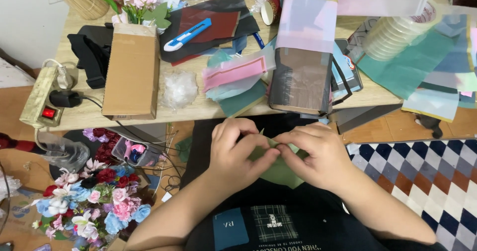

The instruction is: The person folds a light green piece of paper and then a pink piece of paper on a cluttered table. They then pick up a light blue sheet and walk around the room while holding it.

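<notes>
Left hand and right hand both pinched on thin green folded paper sheet, held over lap just below wooden table edge; best kept taut, edges aligned, crease pressed with thumb pads.

Open air lies between the 2 hands and the table edge; above it, cardboard box and paper sheets crowd the top.
</notes>
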